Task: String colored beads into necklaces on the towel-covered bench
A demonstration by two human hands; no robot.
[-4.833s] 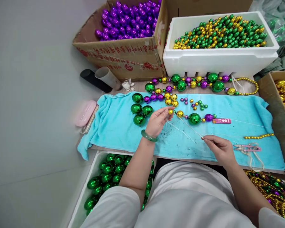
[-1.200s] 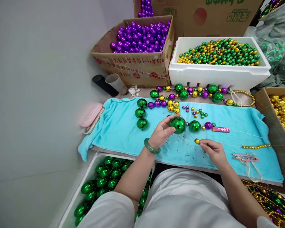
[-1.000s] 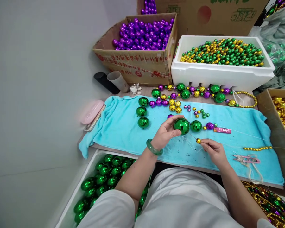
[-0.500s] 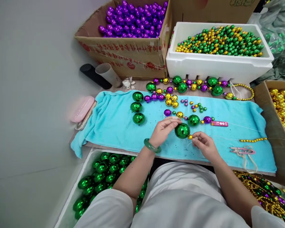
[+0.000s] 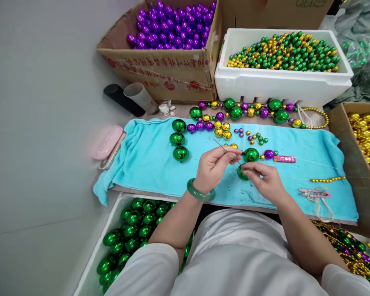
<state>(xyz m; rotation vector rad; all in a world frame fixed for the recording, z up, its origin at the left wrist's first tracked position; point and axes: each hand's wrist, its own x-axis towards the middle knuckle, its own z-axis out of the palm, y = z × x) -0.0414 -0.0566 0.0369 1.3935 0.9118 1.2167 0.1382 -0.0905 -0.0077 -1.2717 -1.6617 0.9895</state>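
My left hand [image 5: 216,167], with a green bangle [image 5: 200,192] at the wrist, pinches a thin needle [image 5: 218,143] whose far end points up and left. My right hand [image 5: 263,179] is close beside it, thumb and forefinger pinched on a thin thread [image 5: 238,163] between the hands. Partly behind the right fingertips rests a big green bead [image 5: 242,173] on the turquoise towel [image 5: 148,172]. Just beyond the hands lies a bead row with a large green bead [image 5: 251,155] and a purple bead [image 5: 268,154]; my left hand covers part of it.
Three large green beads [image 5: 180,153] and small loose beads [image 5: 259,138] lie on the towel. A pink lighter [image 5: 285,159] and thread snips [image 5: 314,193] are at right. Behind stand a carton [image 5: 160,74] of purple beads and a white foam box [image 5: 283,84] of mixed beads.
My left hand has left the big green bead and now shows a needle in its fingers. My right hand has moved left and up, over that bead, close to the left.
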